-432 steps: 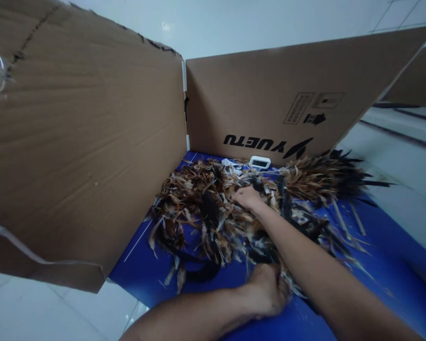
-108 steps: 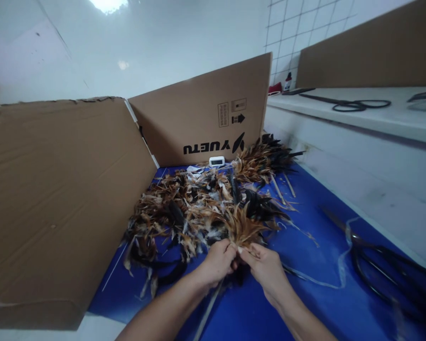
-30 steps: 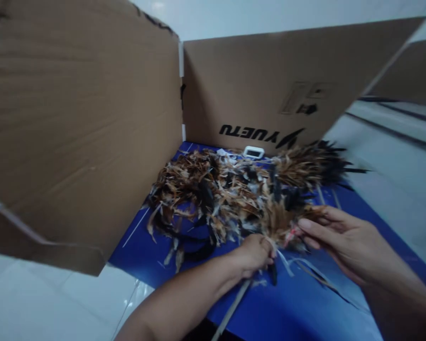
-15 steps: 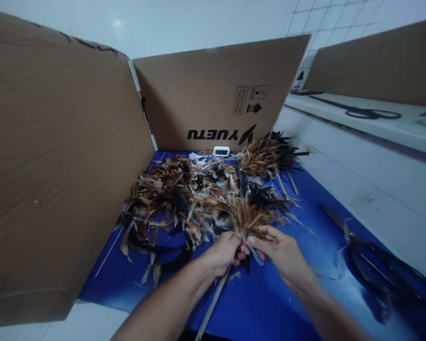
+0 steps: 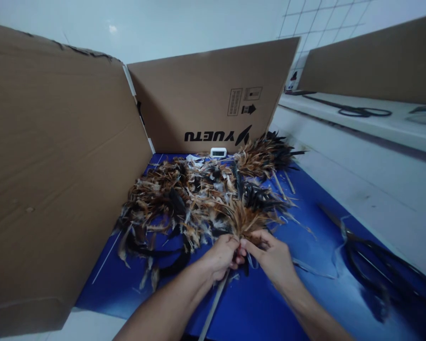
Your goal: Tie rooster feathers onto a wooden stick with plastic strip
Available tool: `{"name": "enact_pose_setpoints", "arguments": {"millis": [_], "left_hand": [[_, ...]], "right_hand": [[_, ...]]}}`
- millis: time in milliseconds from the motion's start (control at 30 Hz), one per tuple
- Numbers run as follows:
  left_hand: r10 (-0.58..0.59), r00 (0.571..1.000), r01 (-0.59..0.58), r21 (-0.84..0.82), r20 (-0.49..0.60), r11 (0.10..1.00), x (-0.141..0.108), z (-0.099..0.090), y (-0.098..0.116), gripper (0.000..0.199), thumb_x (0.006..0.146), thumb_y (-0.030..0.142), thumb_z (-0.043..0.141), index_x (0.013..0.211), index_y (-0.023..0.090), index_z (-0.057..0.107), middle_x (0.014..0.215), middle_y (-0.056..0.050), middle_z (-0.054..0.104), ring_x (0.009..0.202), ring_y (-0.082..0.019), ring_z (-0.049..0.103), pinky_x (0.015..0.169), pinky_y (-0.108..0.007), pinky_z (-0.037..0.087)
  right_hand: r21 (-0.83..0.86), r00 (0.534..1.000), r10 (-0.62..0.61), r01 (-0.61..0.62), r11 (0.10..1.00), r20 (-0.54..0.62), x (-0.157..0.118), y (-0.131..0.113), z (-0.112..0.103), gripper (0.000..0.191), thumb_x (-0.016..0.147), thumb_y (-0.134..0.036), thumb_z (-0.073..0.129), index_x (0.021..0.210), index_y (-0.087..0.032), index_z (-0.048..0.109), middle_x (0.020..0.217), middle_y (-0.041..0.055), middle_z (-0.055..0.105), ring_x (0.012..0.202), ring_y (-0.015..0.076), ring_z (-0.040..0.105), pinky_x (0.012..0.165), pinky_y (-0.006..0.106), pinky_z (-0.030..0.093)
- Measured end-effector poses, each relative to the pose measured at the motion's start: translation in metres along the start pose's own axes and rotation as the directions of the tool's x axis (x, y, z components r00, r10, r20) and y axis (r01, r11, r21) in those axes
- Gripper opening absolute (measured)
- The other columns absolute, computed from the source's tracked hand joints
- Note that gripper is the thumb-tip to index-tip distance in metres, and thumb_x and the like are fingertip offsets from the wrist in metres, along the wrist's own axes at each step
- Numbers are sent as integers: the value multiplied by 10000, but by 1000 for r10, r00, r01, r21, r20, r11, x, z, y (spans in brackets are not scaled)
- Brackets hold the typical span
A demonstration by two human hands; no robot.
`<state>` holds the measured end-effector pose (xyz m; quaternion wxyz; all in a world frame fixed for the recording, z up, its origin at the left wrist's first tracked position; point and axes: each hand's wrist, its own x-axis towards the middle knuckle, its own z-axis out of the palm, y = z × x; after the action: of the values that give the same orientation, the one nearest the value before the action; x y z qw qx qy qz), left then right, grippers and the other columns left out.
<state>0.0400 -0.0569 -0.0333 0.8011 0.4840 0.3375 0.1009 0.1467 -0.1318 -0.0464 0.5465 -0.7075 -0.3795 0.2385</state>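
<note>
A feather duster [image 5: 246,215] with brown and black feathers is held at the middle front, its thin stick [image 5: 213,308] slanting down toward me. My left hand [image 5: 223,255] is closed around the stick just below the feathers. With thumb and fingers pinched together, my right hand [image 5: 270,255] meets it at the feather base. A clear plastic strip [image 5: 314,271] runs from behind my right hand toward the scissors, and a loop of it hangs under the fingers. The exact pinch point is partly hidden.
Loose feathers [image 5: 184,189] cover much of the blue mat [image 5: 106,279]. Another feather bundle [image 5: 266,154] lies behind, near a small white digital device [image 5: 218,152]. Large black scissors [image 5: 376,260] lie at right. Cardboard panels [image 5: 199,94] stand left and back; more scissors [image 5: 355,110] rest on a ledge.
My right hand has drawn slightly left, closer to the left hand, and its fingers are pinched tighter at the feather base. The strip now shows to its right. The view has shifted slightly.
</note>
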Motion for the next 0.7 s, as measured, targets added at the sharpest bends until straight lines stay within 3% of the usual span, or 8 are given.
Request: {"name": "enact_pose_setpoints", "arguments": {"millis": [200, 467, 600, 700], "left_hand": [[-6, 1000, 5, -27, -11, 1000, 1, 0, -3, 234, 700, 370, 511, 715, 166, 396, 622, 61, 381, 408, -2, 276, 406, -164, 118], [-16, 999, 18, 55, -49, 998, -1, 1, -1, 195, 809, 323, 411, 702, 161, 405, 600, 55, 366, 401, -17, 262, 407, -170, 178], [-31, 990, 47, 117, -134, 992, 2, 2, -4, 212, 843, 303, 362, 715, 155, 442, 636, 21, 449, 414, -42, 342, 405, -186, 233], [-6, 990, 28, 158, -140, 987, 8, 1, -12, 237, 849, 311, 349, 702, 155, 449, 624, 11, 465, 411, -56, 360, 401, -198, 259]], "right_hand": [[-8, 1000, 8, -8, 1000, -9, 1, 5, 1, 198, 668, -358, 661, 695, -173, 595, 656, 13, 639, 628, 168, 586, 604, 278, 466], [29, 1000, 30, -30, 999, -9, 8, 0, -6, 280, 585, -359, 711, 759, -174, 594, 680, 28, 657, 637, 181, 621, 603, 291, 514], [-143, 994, -60, 46, 989, -93, 14, -24, -17, 324, 610, -426, 664, 804, -172, 612, 709, 50, 664, 628, 186, 622, 583, 293, 518], [-394, 965, -263, 232, 889, -24, 22, -51, -17, 276, 702, -432, 583, 836, -195, 629, 706, 34, 653, 566, 156, 582, 546, 273, 482]]}}
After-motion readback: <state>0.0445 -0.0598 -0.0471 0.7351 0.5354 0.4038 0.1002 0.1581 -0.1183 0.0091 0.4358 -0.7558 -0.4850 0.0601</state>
